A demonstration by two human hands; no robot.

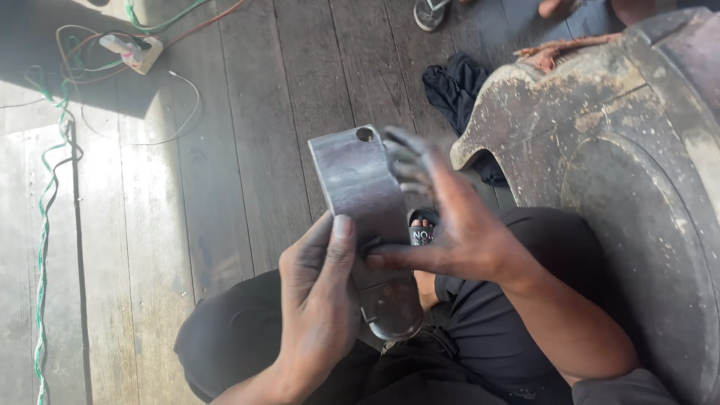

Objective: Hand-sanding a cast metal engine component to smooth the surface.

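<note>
A curved grey metal bracket with a round hole near its top end stands upright over my lap. My left hand grips its lower part, thumb pressed on the face. My right hand, smeared with dark grease, lies flat against the bracket's right side, fingers spread and blurred. The bracket's bottom end is rounded and shiny.
A big rusty metal casing fills the right side. A black cloth lies on the plank floor behind it. A power strip with green and white cables sits at the far left. Someone's sandalled foot shows at the top.
</note>
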